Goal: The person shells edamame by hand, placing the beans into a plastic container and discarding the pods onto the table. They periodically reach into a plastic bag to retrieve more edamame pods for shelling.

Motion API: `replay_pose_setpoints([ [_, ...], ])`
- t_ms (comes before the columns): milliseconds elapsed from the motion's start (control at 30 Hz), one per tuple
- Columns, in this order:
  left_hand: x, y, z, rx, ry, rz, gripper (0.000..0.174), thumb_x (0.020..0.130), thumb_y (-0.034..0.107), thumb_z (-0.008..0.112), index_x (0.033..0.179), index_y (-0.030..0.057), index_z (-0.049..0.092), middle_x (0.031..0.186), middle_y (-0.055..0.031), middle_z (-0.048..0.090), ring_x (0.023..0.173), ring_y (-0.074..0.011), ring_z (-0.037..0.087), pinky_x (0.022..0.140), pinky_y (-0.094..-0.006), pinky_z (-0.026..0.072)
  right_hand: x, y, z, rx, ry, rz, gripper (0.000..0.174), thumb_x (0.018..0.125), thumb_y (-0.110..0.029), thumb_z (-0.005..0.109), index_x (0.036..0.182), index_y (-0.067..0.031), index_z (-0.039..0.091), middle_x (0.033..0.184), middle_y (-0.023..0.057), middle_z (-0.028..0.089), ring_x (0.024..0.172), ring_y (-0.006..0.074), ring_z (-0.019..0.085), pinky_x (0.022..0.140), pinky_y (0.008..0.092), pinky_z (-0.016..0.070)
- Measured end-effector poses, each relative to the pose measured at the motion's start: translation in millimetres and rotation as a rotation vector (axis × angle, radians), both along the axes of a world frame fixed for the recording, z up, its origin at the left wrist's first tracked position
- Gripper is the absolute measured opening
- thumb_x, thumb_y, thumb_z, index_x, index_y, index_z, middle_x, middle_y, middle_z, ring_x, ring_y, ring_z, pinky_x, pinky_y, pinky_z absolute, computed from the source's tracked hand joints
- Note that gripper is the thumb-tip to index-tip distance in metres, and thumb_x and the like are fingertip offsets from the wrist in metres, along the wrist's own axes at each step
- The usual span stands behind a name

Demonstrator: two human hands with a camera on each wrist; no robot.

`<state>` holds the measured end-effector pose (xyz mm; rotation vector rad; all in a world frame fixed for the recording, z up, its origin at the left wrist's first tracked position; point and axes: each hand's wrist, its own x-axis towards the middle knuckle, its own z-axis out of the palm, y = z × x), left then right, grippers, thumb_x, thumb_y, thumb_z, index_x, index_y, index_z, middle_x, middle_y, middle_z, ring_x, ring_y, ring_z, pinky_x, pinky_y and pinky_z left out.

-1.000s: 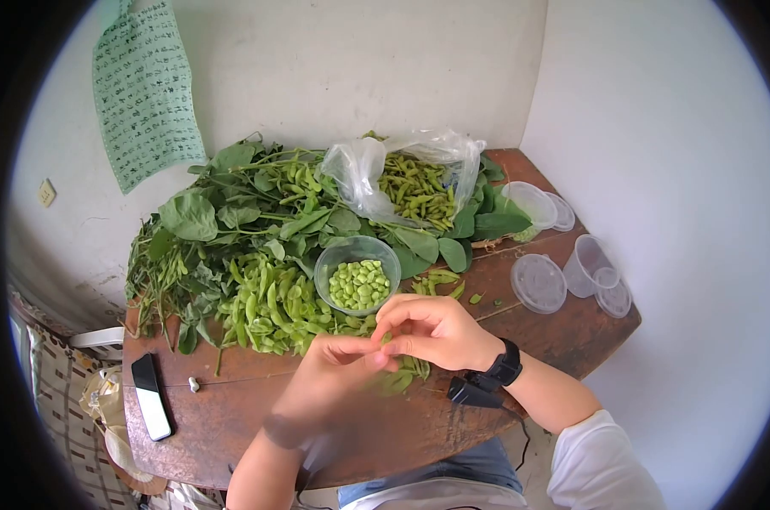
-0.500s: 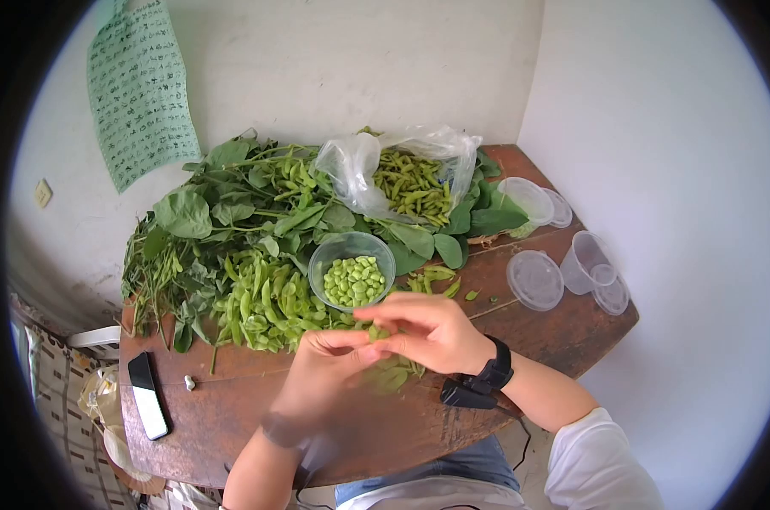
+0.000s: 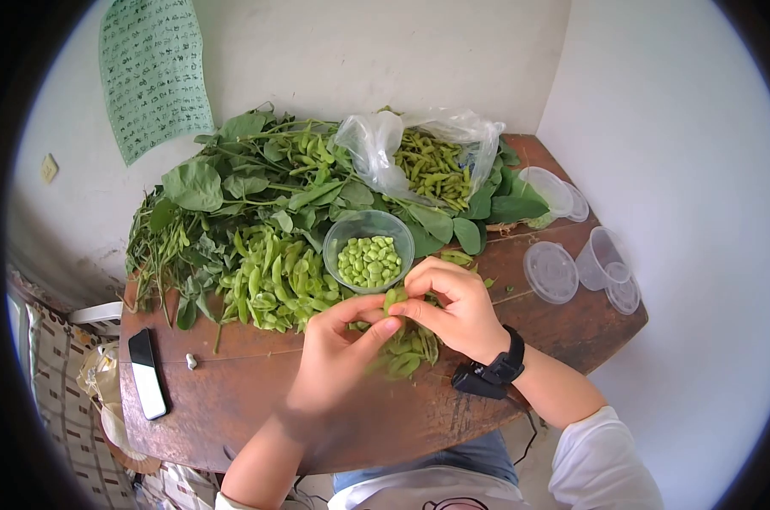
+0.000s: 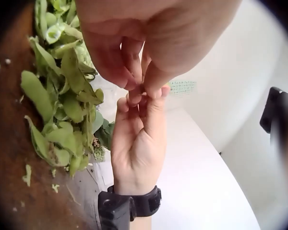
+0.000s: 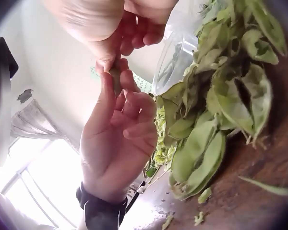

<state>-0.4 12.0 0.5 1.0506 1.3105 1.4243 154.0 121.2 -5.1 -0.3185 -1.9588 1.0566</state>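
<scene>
In the head view a green bean pod (image 3: 392, 299) is pinched between both hands, just in front of a clear plastic bowl (image 3: 330, 255) of shelled green beans (image 3: 369, 262). My left hand (image 3: 335, 344) holds the pod's near left side with thumb and fingers. From the other side my right hand (image 3: 460, 313), with a black band on its wrist, grips it by thumb and fingertips. The right wrist view shows the pod (image 5: 116, 80) between the fingertips of both hands. Under the hands lies a heap of opened pods (image 3: 409, 350).
Left of the bowl, whole pods (image 3: 270, 285) lie against leafy stalks (image 3: 257, 183). A plastic bag (image 3: 372, 153) of more pods sits behind. Clear tubs (image 3: 597, 255) and lids (image 3: 549, 272) stand at right. A phone (image 3: 149, 374) lies near the table's left edge.
The head view has shifted. Both hands have moved slightly nearer the bowl, keeping hold of the pod, which shows more plainly between the fingertips. More of the opened pods below is visible.
</scene>
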Motion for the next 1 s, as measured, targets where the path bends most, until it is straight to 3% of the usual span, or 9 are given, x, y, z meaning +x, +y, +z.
replay_pose_setpoints([
  [200,-2.0,1.6,-5.3,0.111,0.221,0.129,0.024,0.079,0.012,0.080,0.097,-0.0001,0.070,0.084,-0.0037,0.069,0.072,-0.0069,0.062,0.057,-0.0218,0.0498,-1.4,-3.4,5.5,0.090,-0.068,-0.011,0.015,0.082,-0.003,0.074,0.083,0.0020,0.060,0.085,0.0086,0.060,0.072,0.0164,0.057,0.063,0.0288,0.0463],
  [400,-3.2,2.2,0.2,0.171,0.453,0.214,0.018,0.077,0.012,0.082,0.087,0.0005,0.071,0.078,-0.0052,0.070,0.068,-0.0094,0.064,0.057,-0.0227,0.0507,0.3,-5.3,8.4,0.129,-0.109,-0.016,0.015,0.082,-0.003,0.074,0.084,0.0021,0.060,0.086,0.0089,0.060,0.074,0.0176,0.057,0.065,0.0295,0.0465],
  [567,-8.2,1.7,-3.2,0.180,0.392,0.165,0.018,0.076,0.011,0.083,0.083,0.0006,0.070,0.080,-0.0061,0.069,0.069,-0.0102,0.064,0.058,-0.0231,0.0514,1.1,-3.4,4.6,0.087,-0.062,0.016,0.014,0.081,-0.003,0.074,0.089,0.0018,0.063,0.090,0.0091,0.063,0.078,0.0184,0.059,0.069,0.0291,0.0479],
  [733,-7.5,2.9,-7.9,0.209,0.308,0.147,0.020,0.073,0.010,0.085,0.081,-0.0005,0.070,0.079,-0.0062,0.068,0.067,-0.0107,0.063,0.059,-0.0228,0.0512,2.9,0.3,-5.7,-0.169,0.029,0.136,0.014,0.081,-0.001,0.074,0.093,0.0008,0.066,0.094,0.0087,0.065,0.084,0.0166,0.061,0.074,0.0293,0.0489],
  [1000,-4.4,0.7,-7.5,0.294,0.425,0.213,0.023,0.070,0.012,0.087,0.076,-0.0015,0.069,0.070,-0.0061,0.066,0.060,-0.0109,0.062,0.055,-0.0235,0.0488,0.8,-12.5,1.7,-0.086,0.021,0.103,0.016,0.082,0.004,0.069,0.095,0.0007,0.060,0.092,0.0093,0.062,0.085,0.0174,0.059,0.077,0.0289,0.0476],
])
